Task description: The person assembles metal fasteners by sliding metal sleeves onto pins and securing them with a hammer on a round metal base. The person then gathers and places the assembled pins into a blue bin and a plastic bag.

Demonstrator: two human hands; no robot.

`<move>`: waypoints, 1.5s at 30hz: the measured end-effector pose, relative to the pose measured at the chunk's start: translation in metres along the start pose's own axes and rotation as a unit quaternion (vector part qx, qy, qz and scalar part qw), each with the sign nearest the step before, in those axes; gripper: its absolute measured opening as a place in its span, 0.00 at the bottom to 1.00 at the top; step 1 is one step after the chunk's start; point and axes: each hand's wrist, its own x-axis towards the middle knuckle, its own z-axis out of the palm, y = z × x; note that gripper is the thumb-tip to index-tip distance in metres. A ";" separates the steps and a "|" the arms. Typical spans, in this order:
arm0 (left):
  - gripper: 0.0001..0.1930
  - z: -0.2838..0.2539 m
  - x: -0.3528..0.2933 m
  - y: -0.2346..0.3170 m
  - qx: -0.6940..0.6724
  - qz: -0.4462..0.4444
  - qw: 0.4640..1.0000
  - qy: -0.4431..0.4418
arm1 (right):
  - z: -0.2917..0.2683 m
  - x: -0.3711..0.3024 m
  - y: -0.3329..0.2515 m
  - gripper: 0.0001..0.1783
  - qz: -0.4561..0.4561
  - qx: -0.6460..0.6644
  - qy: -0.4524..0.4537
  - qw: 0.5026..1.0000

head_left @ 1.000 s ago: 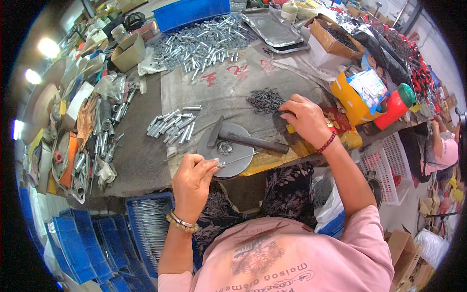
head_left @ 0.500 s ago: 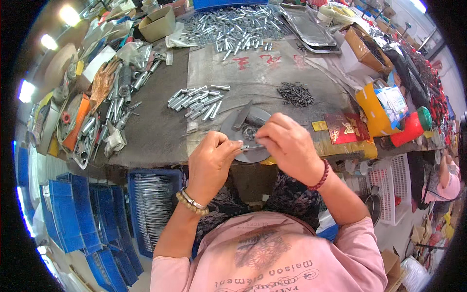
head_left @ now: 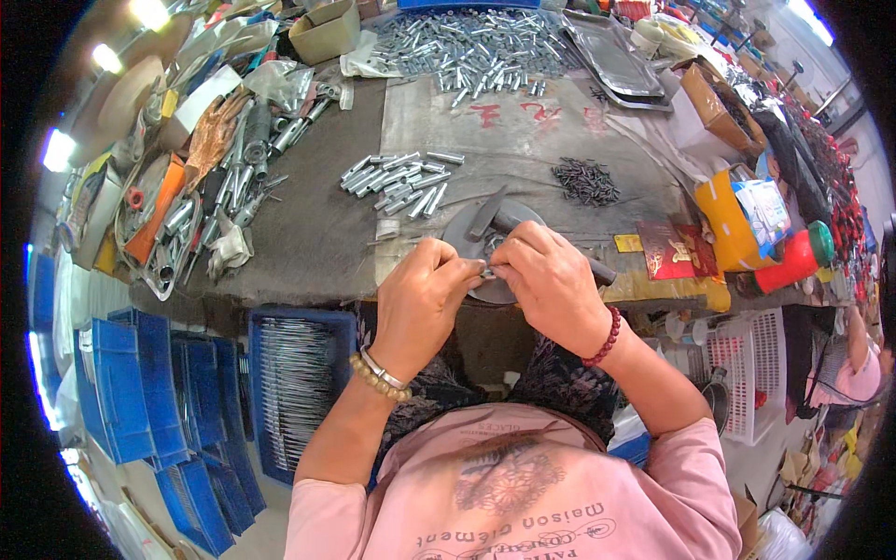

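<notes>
My left hand (head_left: pixel 425 294) pinches a small silvery metal piece (head_left: pixel 487 272) between thumb and fingers. Against that piece, the fingertips of my right hand (head_left: pixel 553 285) are pressed together; whatever they grip is too small to make out. Both hands are over a round grey metal plate (head_left: pixel 455 227) at the table's near edge. On the plate rests a hammer (head_left: pixel 487 215), its dark handle running rightward behind my right hand. Beyond lie a pile of shiny metal tubes (head_left: pixel 397 182) on the left and a heap of small dark pins (head_left: pixel 586 181) on the right.
Many metal parts (head_left: pixel 476 51) cover the far table, beside metal trays (head_left: pixel 616 61). Tools and a worn glove (head_left: pixel 217 131) crowd the left. A red card (head_left: pixel 667 250), yellow packet (head_left: pixel 728 219) and red bottle (head_left: pixel 787 271) are at right. Below left stands a blue crate (head_left: pixel 303 322) of rods.
The fingertips of both hands have come together at the small metal piece. My right hand has drawn slightly nearer, uncovering the hammer handle's end. The whole view has shifted a little.
</notes>
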 end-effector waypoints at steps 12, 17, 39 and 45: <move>0.09 0.000 -0.001 -0.001 -0.012 -0.022 1.000 -0.002 | -0.024 -0.003 0.000 0.13 0.015 -0.120 0.021 0.992; 0.09 0.000 -0.001 0.001 -0.028 -0.027 0.999 -0.003 | -0.035 -0.015 0.019 0.19 0.075 -0.173 -0.030 0.982; 0.12 0.004 -0.004 0.000 -0.043 -0.026 0.999 0.006 | -0.050 -0.059 -0.017 0.32 0.007 -0.090 0.074 0.993; 0.10 0.003 -0.003 -0.004 -0.047 -0.031 0.998 -0.003 | -0.055 -0.046 -0.016 0.26 0.106 0.045 0.047 0.992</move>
